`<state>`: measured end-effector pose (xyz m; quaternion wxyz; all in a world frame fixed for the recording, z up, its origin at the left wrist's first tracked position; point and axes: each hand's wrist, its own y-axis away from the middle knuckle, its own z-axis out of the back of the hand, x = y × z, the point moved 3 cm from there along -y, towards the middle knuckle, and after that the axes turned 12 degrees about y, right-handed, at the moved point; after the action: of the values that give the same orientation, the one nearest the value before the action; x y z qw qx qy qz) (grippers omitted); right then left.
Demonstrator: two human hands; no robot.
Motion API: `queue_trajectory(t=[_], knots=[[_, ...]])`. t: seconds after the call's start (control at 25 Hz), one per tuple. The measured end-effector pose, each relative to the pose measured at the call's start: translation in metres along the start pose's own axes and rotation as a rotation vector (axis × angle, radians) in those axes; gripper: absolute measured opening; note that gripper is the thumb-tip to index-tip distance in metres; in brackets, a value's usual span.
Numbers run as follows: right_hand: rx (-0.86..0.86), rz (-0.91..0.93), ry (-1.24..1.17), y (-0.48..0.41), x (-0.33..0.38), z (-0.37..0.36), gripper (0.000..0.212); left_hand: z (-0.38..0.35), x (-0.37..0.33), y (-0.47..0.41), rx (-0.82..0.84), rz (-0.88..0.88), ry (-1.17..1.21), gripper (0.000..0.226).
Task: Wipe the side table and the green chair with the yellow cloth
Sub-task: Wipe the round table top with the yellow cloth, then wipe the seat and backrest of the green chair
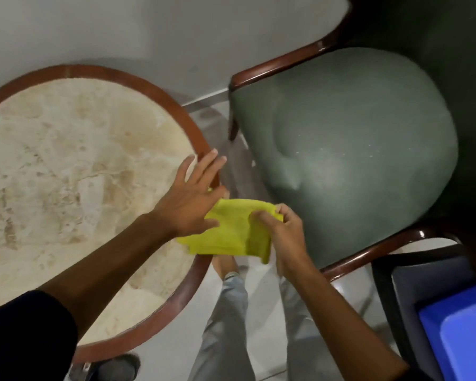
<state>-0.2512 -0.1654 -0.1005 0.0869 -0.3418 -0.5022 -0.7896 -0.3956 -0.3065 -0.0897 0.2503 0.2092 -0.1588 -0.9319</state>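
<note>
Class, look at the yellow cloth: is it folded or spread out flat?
Folded. The yellow cloth shows doubled layers, one flap hanging by the right hand that pinches it.

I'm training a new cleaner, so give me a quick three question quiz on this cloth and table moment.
1. True or false: the yellow cloth lies spread on the green chair seat.
2. Which hand pinches the cloth's edge? A) left hand B) right hand
3. Fill in: the side table has a pale stone-like top inside a ____ rim.

Key:
1. False; it is held at the table's near edge, between table and chair.
2. B; the left hand is open and flat.
3. Wooden (reddish-brown).
</note>
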Motion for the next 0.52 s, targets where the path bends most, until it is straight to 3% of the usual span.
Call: queue_trajectory(t=[0.08, 0.12, 0.2, 0.24, 0.32, 0.36, 0.44, 0.52], knots=[[0.008, 0.08, 0.103, -0.008, 0.023, 0.023, 0.027, -0.003, -0.014, 0.007, 0.016, 0.076, 0.318, 0.048], [-0.009, 0.114, 0.238, -0.016, 0.038, 0.044, 0.029, -0.004, -0.03, 0.0, 0.062, 0.171, 0.589, 0.043], [-0.165, 0.232, 0.445, -0.041, 0.074, 0.103, 0.037, 0.003, -0.078, -0.035, 0.063, 0.341, 1.093, 0.041], [-0.313, 0.319, 0.532, -0.053, 0.09, 0.133, 0.038, 0.007, -0.098, -0.061, 0.038, 0.361, 1.173, 0.043], [-0.632, 0.46, 0.717, -0.074, 0.101, 0.159, 0.042, 0.015, -0.105, -0.102, -0.059, 0.287, 0.986, 0.046], [-0.735, 0.437, 0.781, -0.081, 0.094, 0.157, 0.047, 0.018, -0.092, -0.114, -0.155, 0.263, 0.815, 0.046], [-0.668, 0.233, 0.835, -0.095, 0.065, 0.125, 0.064, 0.025, -0.043, -0.121, -0.333, 0.283, 0.53, 0.043], [-0.562, 0.088, 0.945, -0.108, 0.035, 0.088, 0.083, 0.016, 0.012, -0.107, -0.342, 0.357, 0.233, 0.049]])
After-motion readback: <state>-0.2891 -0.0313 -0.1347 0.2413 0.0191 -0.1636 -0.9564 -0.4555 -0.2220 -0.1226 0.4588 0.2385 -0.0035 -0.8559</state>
